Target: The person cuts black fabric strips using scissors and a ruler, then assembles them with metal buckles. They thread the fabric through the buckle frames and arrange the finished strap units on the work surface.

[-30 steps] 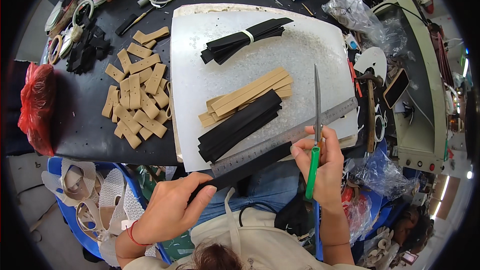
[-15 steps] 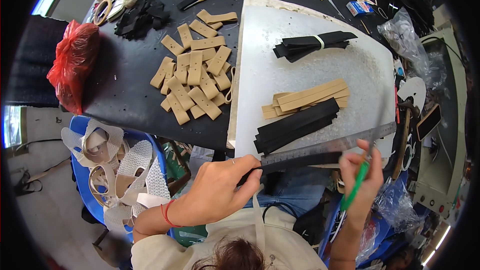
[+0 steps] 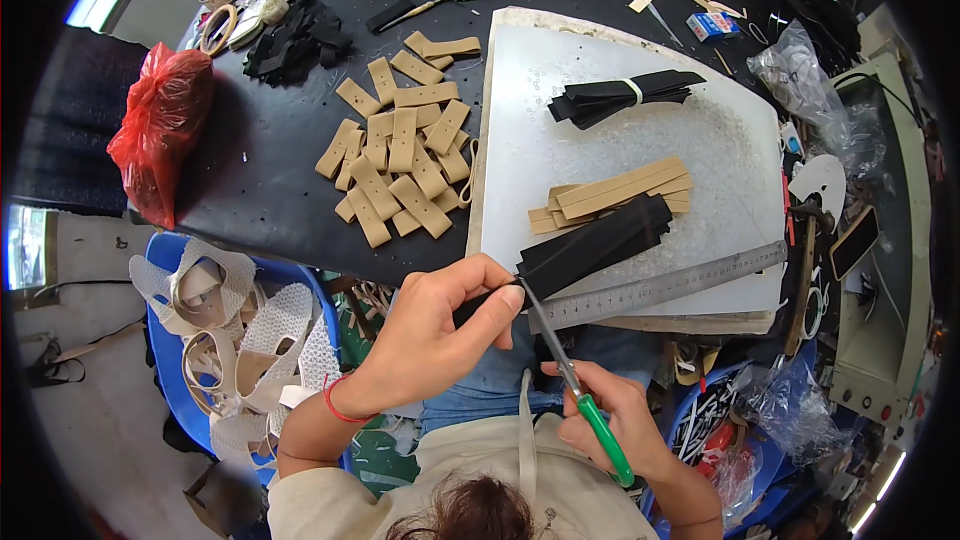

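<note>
My left hand [image 3: 440, 325] is closed, pinching a black strip [image 3: 476, 306] between thumb and fingers at the near edge of the white board [image 3: 735, 175]. Green-handled scissors [image 3: 604, 438] are in my right hand [image 3: 622, 410], lower down and to the right. Their metal blades slant up to the strip beside my left thumb; whether the tips are closed on it I cannot tell. Just beyond lie a stack of black strips [image 3: 598, 242] and a metal ruler [image 3: 665, 285], with tan strips [image 3: 620, 190] behind. A tied bundle of black strips [image 3: 625, 98] lies farther back.
Folded tan pieces with holes [image 3: 403, 140] are heaped on the black table [image 3: 270, 210], left of the board. A red plastic bag [image 3: 160, 135] stands at the far left. Below it, a blue tub [image 3: 165, 340] holds pale mesh pieces. A phone [image 3: 855, 243] lies at the right.
My right hand has come left and nearer with the scissors, whose blades now reach the strip. My left hand has risen slightly. The long black strip along the ruler no longer shows there.
</note>
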